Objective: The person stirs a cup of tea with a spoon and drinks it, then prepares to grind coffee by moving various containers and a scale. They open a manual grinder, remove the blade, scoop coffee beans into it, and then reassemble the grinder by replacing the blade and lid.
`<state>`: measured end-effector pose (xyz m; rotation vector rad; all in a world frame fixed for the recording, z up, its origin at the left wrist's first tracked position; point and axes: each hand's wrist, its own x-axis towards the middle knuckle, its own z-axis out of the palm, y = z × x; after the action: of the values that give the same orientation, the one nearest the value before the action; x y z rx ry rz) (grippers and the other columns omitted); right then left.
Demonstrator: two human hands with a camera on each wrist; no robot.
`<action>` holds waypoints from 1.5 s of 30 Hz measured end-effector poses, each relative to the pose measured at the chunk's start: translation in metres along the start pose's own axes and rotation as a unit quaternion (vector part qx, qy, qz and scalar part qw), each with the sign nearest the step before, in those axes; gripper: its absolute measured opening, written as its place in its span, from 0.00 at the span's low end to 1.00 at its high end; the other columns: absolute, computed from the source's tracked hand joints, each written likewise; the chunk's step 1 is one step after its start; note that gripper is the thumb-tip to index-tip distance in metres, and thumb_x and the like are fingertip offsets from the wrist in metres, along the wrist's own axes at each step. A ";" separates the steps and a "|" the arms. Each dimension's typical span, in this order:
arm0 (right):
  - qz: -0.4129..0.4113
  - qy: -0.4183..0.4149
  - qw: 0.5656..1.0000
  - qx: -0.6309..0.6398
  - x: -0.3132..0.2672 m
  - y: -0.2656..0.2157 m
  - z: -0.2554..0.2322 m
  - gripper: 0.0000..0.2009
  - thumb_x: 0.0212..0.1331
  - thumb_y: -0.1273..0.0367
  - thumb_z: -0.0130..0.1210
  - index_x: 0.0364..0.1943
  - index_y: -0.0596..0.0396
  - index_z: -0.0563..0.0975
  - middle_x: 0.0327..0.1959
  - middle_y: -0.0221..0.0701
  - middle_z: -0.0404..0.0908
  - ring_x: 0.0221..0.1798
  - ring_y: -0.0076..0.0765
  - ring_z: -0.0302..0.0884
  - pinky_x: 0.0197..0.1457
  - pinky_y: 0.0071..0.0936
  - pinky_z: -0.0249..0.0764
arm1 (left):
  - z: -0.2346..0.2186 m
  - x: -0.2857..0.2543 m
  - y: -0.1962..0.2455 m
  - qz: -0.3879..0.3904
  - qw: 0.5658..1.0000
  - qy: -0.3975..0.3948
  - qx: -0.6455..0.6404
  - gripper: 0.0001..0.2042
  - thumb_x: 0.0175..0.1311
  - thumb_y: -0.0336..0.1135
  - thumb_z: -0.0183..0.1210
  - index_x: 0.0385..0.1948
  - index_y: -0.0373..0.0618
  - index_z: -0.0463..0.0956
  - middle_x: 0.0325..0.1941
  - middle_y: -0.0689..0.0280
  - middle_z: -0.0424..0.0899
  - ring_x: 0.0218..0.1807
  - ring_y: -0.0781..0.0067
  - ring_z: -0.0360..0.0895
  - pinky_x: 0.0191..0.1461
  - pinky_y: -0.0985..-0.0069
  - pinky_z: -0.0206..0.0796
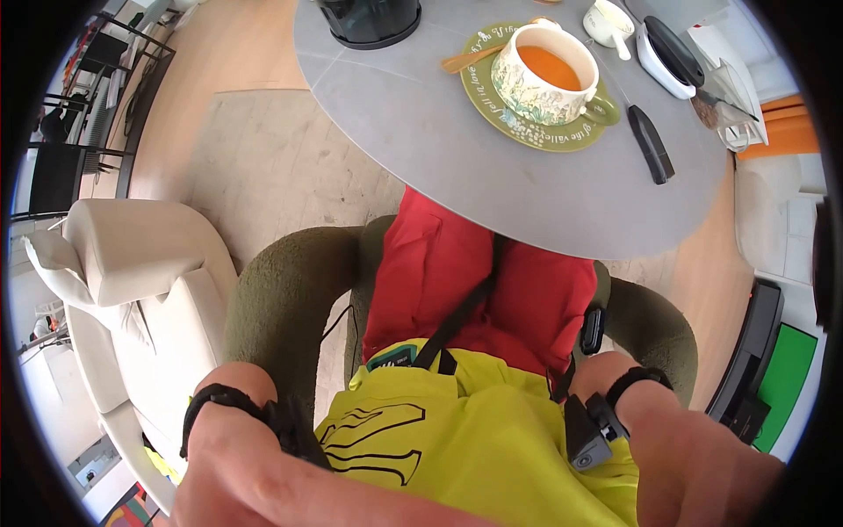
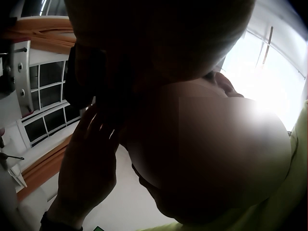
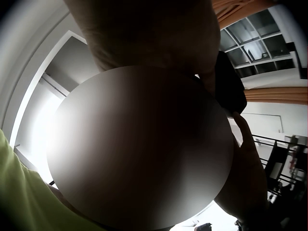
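Note:
Both hands are raised by the head, beyond the lower edge of the head view, where only the wrists and forearms show. A dark block-like thing (image 3: 230, 84) sits in front of the head. In the right wrist view the left hand (image 3: 245, 178) reaches up, a fingertip right at that block's lower edge. The right hand (image 3: 154, 33) looms dark across the top. From the left wrist, the right hand (image 2: 89, 166) points its fingers up towards the same dark block, and the left hand (image 2: 159, 38) fills the top. I cannot tell how firmly either hand holds it.
On the round grey table (image 1: 395, 132) stands a flowered bowl (image 1: 527, 101) of orange soup on a green plate (image 1: 483, 110), a wooden spoon (image 1: 470, 61) beside it. A black elongated thing (image 1: 650, 145), small cup (image 1: 606, 19) and black-based appliance (image 1: 373, 18) are also there. A cream sofa (image 1: 140, 255) stands left.

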<state>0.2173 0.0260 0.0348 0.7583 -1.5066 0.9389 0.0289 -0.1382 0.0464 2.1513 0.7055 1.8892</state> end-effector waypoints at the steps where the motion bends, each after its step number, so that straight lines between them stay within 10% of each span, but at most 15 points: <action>1: -0.001 -0.002 1.000 0.005 -0.002 0.000 -0.001 0.18 0.60 0.77 0.51 0.55 0.54 0.72 0.53 0.28 0.69 0.52 0.25 0.60 0.55 0.25 0.55 | 0.000 -0.001 -0.001 0.012 1.000 0.005 0.007 0.16 0.66 0.44 0.49 0.52 0.53 0.65 0.53 0.65 0.62 0.51 0.72 0.57 0.51 0.55 0.49; 16: 0.129 0.001 0.967 0.219 0.021 -0.020 -0.014 0.26 0.57 0.80 0.51 0.62 0.49 0.72 0.67 0.26 0.68 0.72 0.24 0.59 0.76 0.31 0.52 | 0.003 0.003 0.008 0.092 0.993 0.028 0.065 0.25 0.67 0.50 0.45 0.63 0.53 0.55 0.67 0.65 0.49 0.66 0.72 0.45 0.60 0.44 0.38; 19: 0.035 0.094 0.994 -0.033 0.020 -0.029 0.009 0.33 0.49 0.85 0.52 0.63 0.44 0.71 0.70 0.21 0.65 0.75 0.19 0.51 0.80 0.36 0.41 | 0.003 0.006 0.009 0.130 0.988 0.038 0.078 0.27 0.67 0.51 0.45 0.66 0.53 0.54 0.70 0.65 0.46 0.69 0.72 0.43 0.62 0.41 0.36; 23: 0.035 0.019 0.994 0.104 0.020 -0.025 0.001 0.36 0.50 0.86 0.51 0.64 0.35 0.70 0.74 0.14 0.56 0.77 0.17 0.44 0.80 0.44 0.39 | 0.003 0.013 0.000 0.212 0.972 0.044 0.088 0.30 0.67 0.53 0.44 0.69 0.53 0.51 0.74 0.65 0.42 0.73 0.72 0.40 0.64 0.38 0.33; 28: -0.058 0.034 0.970 -0.235 0.014 -0.027 0.014 0.40 0.51 0.81 0.55 0.70 0.31 0.60 0.77 0.09 0.45 0.80 0.18 0.31 0.78 0.51 0.36 | 0.003 0.019 -0.011 0.303 0.948 0.029 0.092 0.33 0.68 0.55 0.42 0.72 0.53 0.48 0.78 0.65 0.38 0.78 0.72 0.36 0.67 0.34 0.29; 30: -0.339 -0.009 0.938 -0.067 0.024 0.033 0.011 0.40 0.52 0.76 0.58 0.71 0.30 0.58 0.78 0.08 0.43 0.80 0.17 0.30 0.77 0.52 0.36 | 0.004 0.015 -0.014 0.317 0.943 0.014 0.095 0.35 0.68 0.56 0.42 0.74 0.53 0.47 0.80 0.65 0.36 0.80 0.71 0.34 0.68 0.33 0.28; 32: -0.297 0.036 0.935 -0.192 -0.022 -0.004 0.012 0.40 0.54 0.75 0.58 0.71 0.29 0.57 0.78 0.08 0.43 0.80 0.17 0.30 0.77 0.53 0.36 | 0.003 0.013 -0.019 0.310 0.944 0.008 0.109 0.33 0.65 0.50 0.43 0.73 0.58 0.47 0.79 0.64 0.39 0.79 0.71 0.36 0.68 0.33 0.29; 45: -0.141 -0.086 0.899 -0.406 -0.028 0.017 0.002 0.09 0.55 0.67 0.57 0.40 0.37 0.80 0.42 0.14 0.79 0.50 0.25 0.70 0.64 0.35 0.63 | 0.003 -0.022 -0.025 0.133 0.944 -0.080 0.292 0.49 0.48 0.15 0.51 0.70 0.87 0.49 0.75 0.57 0.56 0.77 0.66 0.49 0.69 0.32 0.35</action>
<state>0.2060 0.0311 0.0045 0.4180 -1.6915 -0.0210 0.0244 -0.1266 0.0153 2.8499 1.0994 1.7445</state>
